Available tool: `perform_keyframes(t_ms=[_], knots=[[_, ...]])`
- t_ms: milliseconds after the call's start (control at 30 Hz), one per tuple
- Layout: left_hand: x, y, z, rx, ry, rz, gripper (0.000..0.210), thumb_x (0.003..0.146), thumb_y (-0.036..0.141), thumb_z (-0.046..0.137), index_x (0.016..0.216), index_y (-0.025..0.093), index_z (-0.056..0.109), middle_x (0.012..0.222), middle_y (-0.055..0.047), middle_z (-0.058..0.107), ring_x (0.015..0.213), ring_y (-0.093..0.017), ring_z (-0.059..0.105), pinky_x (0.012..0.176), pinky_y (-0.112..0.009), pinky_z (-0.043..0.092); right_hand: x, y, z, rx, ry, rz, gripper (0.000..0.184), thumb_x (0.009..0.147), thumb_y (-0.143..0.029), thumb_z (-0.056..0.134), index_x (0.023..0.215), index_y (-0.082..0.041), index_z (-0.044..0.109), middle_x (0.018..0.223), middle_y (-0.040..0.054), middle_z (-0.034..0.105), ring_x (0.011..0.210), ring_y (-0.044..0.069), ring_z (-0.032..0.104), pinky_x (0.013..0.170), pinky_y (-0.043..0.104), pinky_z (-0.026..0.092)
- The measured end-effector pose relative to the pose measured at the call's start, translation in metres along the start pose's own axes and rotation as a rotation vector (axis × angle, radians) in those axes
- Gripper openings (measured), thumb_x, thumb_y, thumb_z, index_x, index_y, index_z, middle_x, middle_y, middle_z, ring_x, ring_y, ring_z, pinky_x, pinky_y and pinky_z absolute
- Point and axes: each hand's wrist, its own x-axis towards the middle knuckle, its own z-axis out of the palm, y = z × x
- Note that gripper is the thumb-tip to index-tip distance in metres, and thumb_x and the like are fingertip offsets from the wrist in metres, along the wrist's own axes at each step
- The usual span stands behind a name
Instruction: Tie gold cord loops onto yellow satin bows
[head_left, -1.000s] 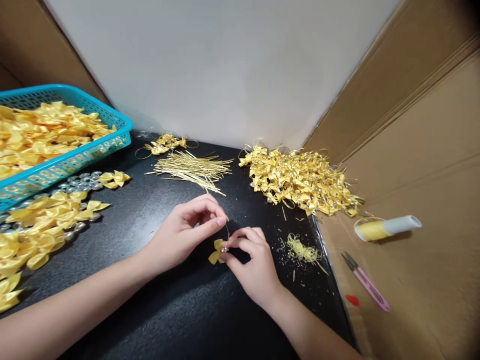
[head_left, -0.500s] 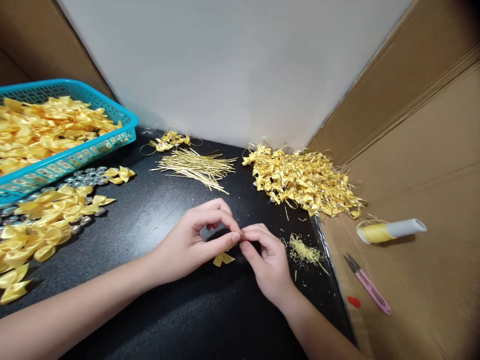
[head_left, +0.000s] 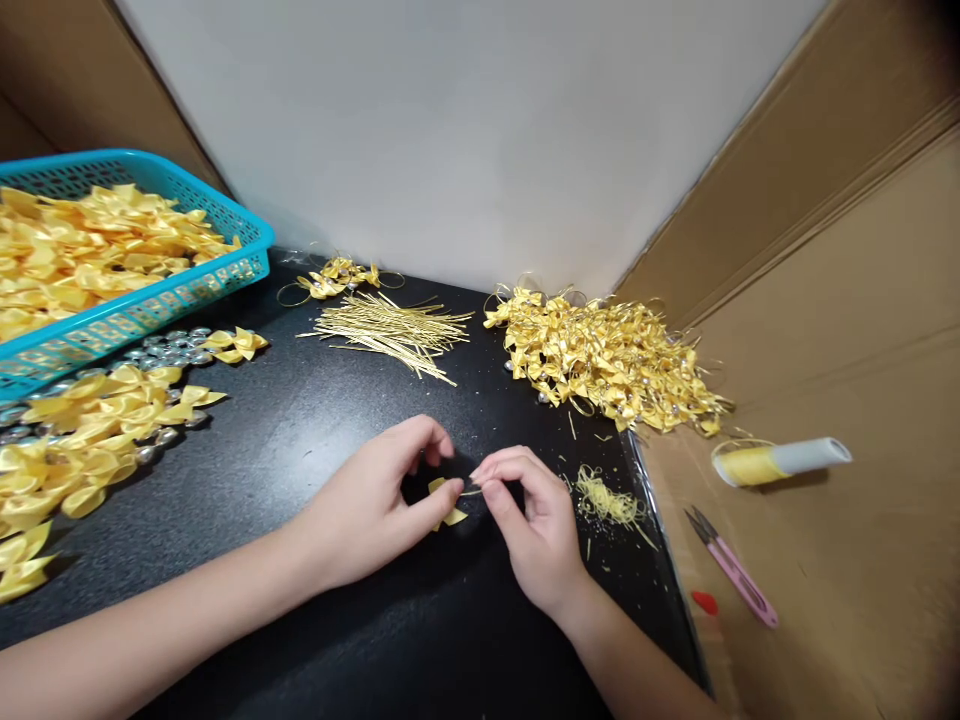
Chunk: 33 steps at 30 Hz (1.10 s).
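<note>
A yellow ribbon bow point(head_left: 454, 517) lies at the black table's middle, partly hidden behind the thumb of my left hand point(head_left: 375, 495). That hand's thumb and curled fingers stand apart, with a gap between their tips. My right hand point(head_left: 536, 530) pinches a thin gold cord point(head_left: 470, 491) between thumb and fingertips. The cord runs left toward the bow; where it joins is hidden.
At left, a blue basket point(head_left: 259, 235) holds yellow bows, with loose bows point(head_left: 112, 425) and silver beads point(head_left: 169, 350) before it. Gold cords point(head_left: 390, 330) lie behind my hands. At right are finished bows point(head_left: 611, 355), thread scraps point(head_left: 607, 497), a thread spool point(head_left: 780, 460) and pink snips point(head_left: 739, 575).
My left thumb and fingers have parted and drawn back left from the right fingertips. A short length of cord now shows between the hands. The right hand has barely moved.
</note>
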Motion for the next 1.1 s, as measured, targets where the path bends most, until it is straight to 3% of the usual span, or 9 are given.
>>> perform_keyframes(t_ms=[133, 300, 367, 500, 667, 833, 1000, 1100], knots=[[-0.006, -0.013, 0.004, 0.206, -0.099, -0.121, 0.021, 0.072, 0.037, 0.069, 0.082, 0.021, 0.060, 0.076, -0.003, 0.064, 0.065, -0.021, 0.058, 0.058, -0.028, 0.038, -0.004, 0.002, -0.001, 0.093, 0.026, -0.006, 0.012, 0.094, -0.022, 0.056, 0.087, -0.023, 0.066, 0.086, 0.0042, 0.069, 0.088, 0.019, 0.064, 0.083, 0.036, 0.050], [-0.003, -0.022, 0.005, 0.143, -0.152, -0.041, 0.009, 0.078, 0.029, 0.065, 0.082, 0.022, 0.066, 0.073, -0.002, 0.064, 0.064, -0.018, 0.058, 0.057, -0.025, 0.038, -0.006, -0.002, -0.001, 0.228, 0.024, 0.028, 0.013, 0.096, -0.026, 0.056, 0.087, -0.024, 0.066, 0.086, 0.0038, 0.069, 0.086, 0.018, 0.064, 0.081, 0.034, 0.050], [0.000, -0.023, 0.004, 0.075, -0.160, 0.001, 0.011, 0.081, 0.029, 0.062, 0.077, 0.021, 0.069, 0.070, -0.002, 0.063, 0.062, -0.016, 0.057, 0.056, -0.023, 0.038, -0.006, -0.002, -0.001, 0.311, 0.031, 0.052, 0.015, 0.096, -0.029, 0.056, 0.086, -0.024, 0.066, 0.086, 0.0034, 0.069, 0.085, 0.017, 0.064, 0.080, 0.033, 0.049], [0.005, -0.026, 0.000, -0.106, -0.050, 0.050, 0.018, 0.083, 0.029, 0.062, 0.081, 0.022, 0.077, 0.062, -0.001, 0.064, 0.053, -0.014, 0.054, 0.051, -0.022, 0.038, -0.005, 0.001, -0.002, 0.474, 0.053, 0.149, 0.016, 0.096, -0.034, 0.057, 0.085, -0.024, 0.064, 0.072, -0.0002, 0.065, 0.071, 0.015, 0.061, 0.071, 0.030, 0.048], [0.003, -0.025, 0.001, -0.386, -0.058, -0.096, 0.016, 0.076, 0.029, 0.068, 0.083, 0.019, 0.078, 0.063, -0.003, 0.072, 0.053, -0.014, 0.060, 0.053, -0.022, 0.046, -0.007, 0.000, -0.002, 0.561, 0.013, 0.216, 0.017, 0.094, -0.034, 0.060, 0.082, -0.022, 0.062, 0.059, -0.0035, 0.054, 0.059, 0.013, 0.051, 0.062, 0.027, 0.041], [0.001, -0.029, 0.006, -0.732, -0.160, -0.225, 0.012, 0.072, 0.028, 0.073, 0.071, 0.016, 0.073, 0.061, -0.002, 0.071, 0.052, -0.013, 0.061, 0.055, -0.022, 0.049, -0.010, -0.002, -0.001, 0.536, -0.064, 0.189, 0.024, 0.094, -0.033, 0.059, 0.073, -0.021, 0.059, 0.062, -0.0011, 0.057, 0.061, 0.014, 0.052, 0.065, 0.031, 0.041], [0.004, -0.038, 0.009, -0.872, -0.130, -0.241, 0.026, 0.076, 0.040, 0.072, 0.078, 0.014, 0.077, 0.064, -0.003, 0.072, 0.054, -0.011, 0.059, 0.053, -0.019, 0.047, -0.010, 0.001, 0.000, 0.550, -0.085, 0.137, 0.023, 0.094, -0.032, 0.057, 0.074, -0.021, 0.059, 0.063, -0.0009, 0.058, 0.062, 0.015, 0.053, 0.066, 0.032, 0.041], [0.005, -0.041, 0.011, -0.914, -0.156, -0.291, 0.025, 0.073, 0.037, 0.079, 0.083, 0.015, 0.075, 0.071, -0.002, 0.074, 0.061, -0.011, 0.062, 0.061, -0.020, 0.050, -0.011, 0.001, 0.000, 0.506, -0.097, 0.129, 0.025, 0.095, -0.032, 0.055, 0.072, -0.021, 0.057, 0.062, -0.0013, 0.057, 0.061, 0.015, 0.052, 0.067, 0.032, 0.041]])
